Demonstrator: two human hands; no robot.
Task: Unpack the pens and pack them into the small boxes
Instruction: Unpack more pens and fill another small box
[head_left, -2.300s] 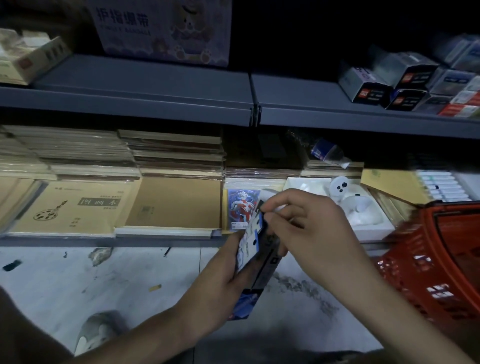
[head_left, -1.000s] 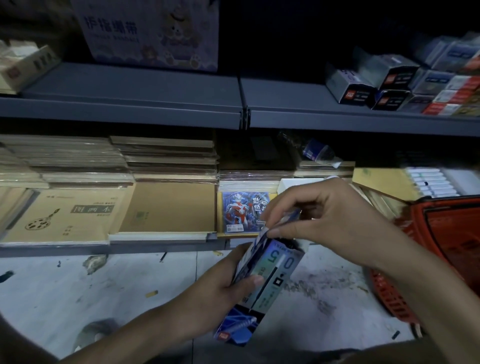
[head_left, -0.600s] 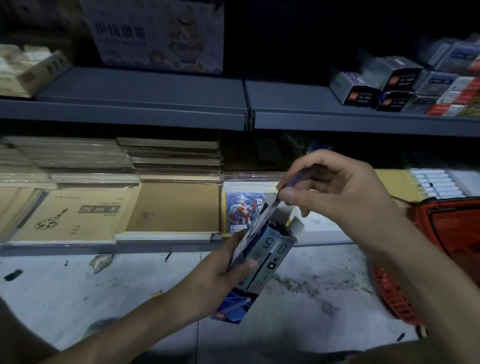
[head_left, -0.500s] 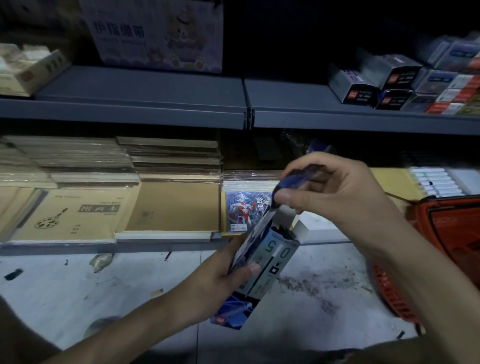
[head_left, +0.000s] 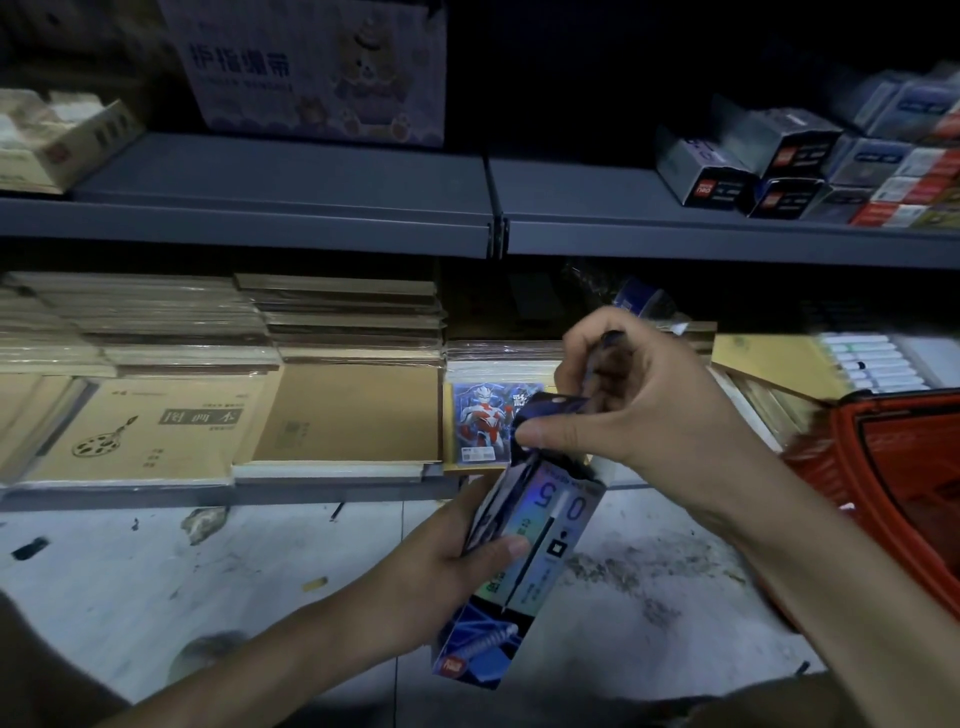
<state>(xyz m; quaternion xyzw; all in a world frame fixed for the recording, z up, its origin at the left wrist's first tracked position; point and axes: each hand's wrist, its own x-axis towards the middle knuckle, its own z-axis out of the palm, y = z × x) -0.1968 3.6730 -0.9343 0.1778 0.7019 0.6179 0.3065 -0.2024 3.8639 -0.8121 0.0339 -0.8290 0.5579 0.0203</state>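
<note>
Two hands on the job: your L hand (head_left: 452, 561) grips the small box (head_left: 545, 540) round its middle, thumb across the shiny front face, other fingers hidden behind it. The box is held in the air above the floor (head_left: 156, 571), tilted, w/ its open top pointing up toward the shelves. Your R hand (head_left: 654, 415) sits right over that opening, thumb & curled fingers pinching a dark blue bunch of pens (head_left: 553, 408). The bunch's lower end is at the box mouth; can't tell if it's inside or just touching the rim. A dark end of the bunch pokes up between your R fingers near the knuckles.

Behind the box, on the lower shelf (head_left: 332, 480), there's a card pack (head_left: 485, 421) w/ a red & silver figure, beside flat stacks of brown notebooks (head_left: 156, 415). A red basket (head_left: 914, 467) is at your R, near the wrist. On the upper shelf (head_left: 291, 208), dark cartons (head_left: 779, 161) are piled at the R end & a printed cardboard box (head_left: 317, 67) stands toward the L
</note>
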